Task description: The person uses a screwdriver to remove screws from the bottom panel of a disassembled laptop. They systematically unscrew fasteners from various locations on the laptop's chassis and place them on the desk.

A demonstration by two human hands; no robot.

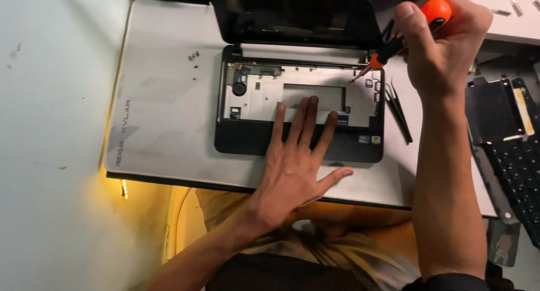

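Now a screwdriver [402,38] works at an opened laptop [301,108] on a pale mat [163,100].
Its tip meets the bare chassis's far right corner; the right hand [444,41] is closed round the orange handle, wrist bent down. The left hand [295,161] lies flat, fingers spread, on the palm rest. Tweezers [400,112] lie just right; tiny screws [193,57] left; a detached keyboard [520,178] far right.
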